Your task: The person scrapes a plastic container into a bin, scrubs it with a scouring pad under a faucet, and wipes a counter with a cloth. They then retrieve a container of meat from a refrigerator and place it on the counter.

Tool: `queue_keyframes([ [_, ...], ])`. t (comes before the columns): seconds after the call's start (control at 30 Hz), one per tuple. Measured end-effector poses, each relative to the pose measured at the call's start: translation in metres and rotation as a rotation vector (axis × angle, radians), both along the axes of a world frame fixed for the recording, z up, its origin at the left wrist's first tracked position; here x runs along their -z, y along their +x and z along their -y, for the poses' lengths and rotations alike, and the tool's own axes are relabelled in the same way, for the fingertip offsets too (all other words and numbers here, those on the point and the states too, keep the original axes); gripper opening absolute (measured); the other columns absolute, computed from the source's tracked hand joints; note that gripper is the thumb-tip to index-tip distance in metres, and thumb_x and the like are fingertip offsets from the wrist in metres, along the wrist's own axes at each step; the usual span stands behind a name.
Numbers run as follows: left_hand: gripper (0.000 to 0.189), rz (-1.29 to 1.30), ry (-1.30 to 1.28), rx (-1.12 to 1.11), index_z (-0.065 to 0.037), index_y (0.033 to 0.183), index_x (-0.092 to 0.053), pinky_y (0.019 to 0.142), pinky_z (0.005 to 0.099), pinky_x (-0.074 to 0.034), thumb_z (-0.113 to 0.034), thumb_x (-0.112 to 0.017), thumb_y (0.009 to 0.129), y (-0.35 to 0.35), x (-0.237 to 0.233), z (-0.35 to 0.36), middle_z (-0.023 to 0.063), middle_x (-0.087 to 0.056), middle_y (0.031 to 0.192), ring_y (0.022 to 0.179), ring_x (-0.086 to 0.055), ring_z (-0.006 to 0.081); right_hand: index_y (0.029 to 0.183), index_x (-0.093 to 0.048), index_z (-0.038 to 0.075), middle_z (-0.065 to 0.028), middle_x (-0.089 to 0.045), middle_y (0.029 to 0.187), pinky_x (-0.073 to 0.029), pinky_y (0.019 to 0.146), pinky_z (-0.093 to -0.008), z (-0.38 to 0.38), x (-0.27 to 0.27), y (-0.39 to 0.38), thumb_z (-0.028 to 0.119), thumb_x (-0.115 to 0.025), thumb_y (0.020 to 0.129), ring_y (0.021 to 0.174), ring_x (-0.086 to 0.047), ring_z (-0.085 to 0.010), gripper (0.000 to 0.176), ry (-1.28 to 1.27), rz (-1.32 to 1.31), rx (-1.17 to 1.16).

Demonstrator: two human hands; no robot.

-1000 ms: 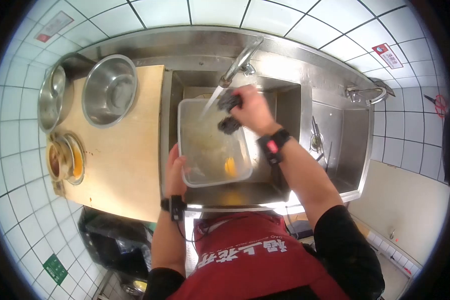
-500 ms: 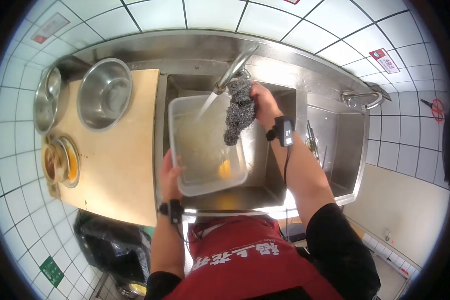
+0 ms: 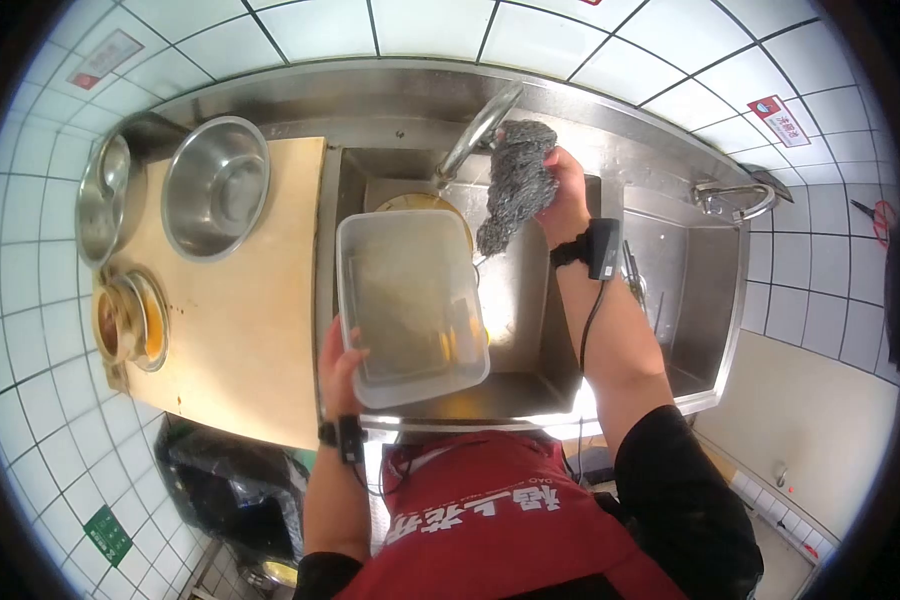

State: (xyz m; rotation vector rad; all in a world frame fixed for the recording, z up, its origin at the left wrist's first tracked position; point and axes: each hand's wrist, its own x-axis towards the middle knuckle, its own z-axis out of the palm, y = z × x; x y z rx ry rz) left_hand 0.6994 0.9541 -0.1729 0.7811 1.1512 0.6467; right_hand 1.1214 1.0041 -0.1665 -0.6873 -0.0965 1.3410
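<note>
My left hand [image 3: 340,368] grips the left side of a translucent plastic container [image 3: 410,300], its thumb over the rim. The container is held over the left sink basin, its open top facing me, with a little cloudy wetness inside. My right hand [image 3: 567,195] is closed on a grey steel wool scourer [image 3: 520,185], which hangs to the right of the tap [image 3: 480,130], apart from the container. Behind the container's top edge shows part of a round, yellowish-rimmed dish [image 3: 420,201]. Most of that dish is hidden.
On a wooden board [image 3: 235,330] at the left stand a steel bowl [image 3: 216,190], another steel bowl [image 3: 104,200] with a ladle-like utensil, and small stacked bowls [image 3: 135,318]. To the right lies a second basin [image 3: 695,290] with a tap [image 3: 735,203] and thin utensils.
The container has moved slightly down, toward me, uncovering the dish behind it. My right hand has shifted the scourer right and upward. The water stream seen over the container is no longer visible.
</note>
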Motion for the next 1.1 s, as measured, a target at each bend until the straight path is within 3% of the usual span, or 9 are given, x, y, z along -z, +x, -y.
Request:
queue_keyframes([
  [0.1, 0.078, 0.060, -0.007, 0.000, -0.003, 0.152, -0.037, 0.093, 0.0357, -0.053, -0.024, -0.063, 0.082, -0.003, -0.003, 0.002, 0.0129, -0.051, 0.140, 0.126, -0.054, 0.0233, 0.119, -0.060, -0.005, -0.0191, -0.068, 0.108, -0.056, 0.087, -0.0437, 0.004, 0.013, 0.004, 0.013, -0.049, 0.073, 0.097, -0.066, -0.0324, 0.050, -0.113, 0.087, -0.034],
  [0.17, 0.078, 0.042, -0.021, -0.059, 0.000, 0.153, -0.037, 0.101, 0.0353, -0.048, -0.014, -0.063, 0.081, -0.007, -0.002, 0.005, 0.0171, -0.055, 0.138, 0.123, -0.055, 0.0259, 0.104, -0.062, 0.001, -0.0093, -0.061, 0.089, -0.052, 0.072, -0.0386, 0.008, 0.031, 0.004, 0.003, -0.056, 0.076, 0.076, -0.058, -0.0235, 0.029, -0.190, 0.256, 0.115],
  [0.2, 0.078, 0.041, -0.022, -0.055, 0.000, 0.153, -0.037, 0.101, 0.0353, -0.048, -0.014, -0.063, 0.081, -0.008, -0.005, 0.006, 0.0171, -0.055, 0.138, 0.123, -0.055, 0.0259, 0.104, -0.062, 0.001, -0.0093, -0.061, 0.089, -0.052, 0.072, -0.0386, 0.015, 0.033, 0.003, 0.003, -0.056, 0.076, 0.076, -0.058, -0.0235, 0.029, -0.192, 0.254, 0.119],
  [0.27, 0.078, 0.017, 0.049, -0.035, 0.001, 0.153, -0.037, 0.101, 0.0352, -0.047, -0.015, -0.064, 0.081, -0.011, -0.012, 0.008, 0.0169, -0.054, 0.138, 0.124, -0.055, 0.0261, 0.100, -0.062, 0.002, -0.0032, -0.056, 0.083, -0.046, 0.067, -0.0331, 0.037, 0.033, -0.006, 0.000, -0.060, 0.080, 0.070, -0.050, -0.0156, 0.020, -0.422, 0.684, 0.261],
  [0.47, 0.077, -0.054, 0.062, -0.024, 0.001, 0.151, -0.041, 0.102, 0.0361, -0.046, -0.014, -0.065, 0.080, -0.009, -0.036, 0.004, 0.0173, -0.054, 0.138, 0.124, -0.054, 0.0258, 0.116, -0.063, 0.000, -0.0045, -0.064, 0.089, -0.048, 0.073, -0.0291, 0.074, 0.049, -0.001, 0.007, -0.068, 0.079, 0.080, -0.059, -0.0143, 0.038, -0.733, 0.838, 0.269],
  [0.53, 0.077, -0.058, 0.048, -0.019, 0.001, 0.151, -0.042, 0.102, 0.0359, -0.046, -0.014, -0.065, 0.080, -0.010, -0.043, 0.004, 0.0172, -0.055, 0.138, 0.124, -0.054, 0.0253, 0.133, -0.056, 0.000, -0.0133, -0.066, 0.110, -0.052, 0.081, -0.0326, 0.067, 0.022, -0.013, 0.008, -0.069, 0.077, 0.086, -0.062, -0.0196, 0.059, -0.660, 1.232, 0.140],
  [0.63, 0.076, -0.098, 0.036, -0.026, 0.001, 0.150, -0.042, 0.102, 0.0356, -0.046, -0.014, -0.065, 0.079, -0.013, -0.047, 0.010, 0.0165, -0.055, 0.137, 0.123, -0.054, 0.0245, 0.154, -0.036, 0.003, -0.0178, -0.051, 0.146, -0.051, 0.093, -0.0348, 0.040, 0.011, -0.007, 0.008, -0.070, 0.077, 0.104, -0.062, -0.0255, 0.084, -0.335, 1.538, 0.080],
  [0.77, 0.075, -0.177, 0.082, -0.020, 0.001, 0.149, -0.044, 0.102, 0.0349, -0.046, -0.013, -0.064, 0.078, -0.020, -0.043, 0.012, 0.0153, -0.056, 0.136, 0.122, -0.056, 0.0236, 0.151, -0.040, -0.001, -0.0240, -0.045, 0.151, -0.051, 0.096, -0.0367, 0.013, -0.003, -0.007, 0.015, -0.070, 0.076, 0.108, -0.062, -0.0317, 0.083, -0.351, 1.547, -0.192],
  [1.1, 0.074, -0.085, 0.108, -0.060, 0.002, 0.149, -0.044, 0.104, 0.0354, -0.046, -0.013, -0.063, 0.078, -0.015, -0.058, 0.011, 0.0155, -0.057, 0.137, 0.124, -0.055, 0.0238, 0.146, -0.045, -0.002, -0.0230, -0.049, 0.148, -0.050, 0.100, -0.0393, 0.024, 0.010, -0.016, 0.015, -0.071, 0.074, 0.113, -0.062, -0.0359, 0.078, -0.367, 1.503, -0.108],
])
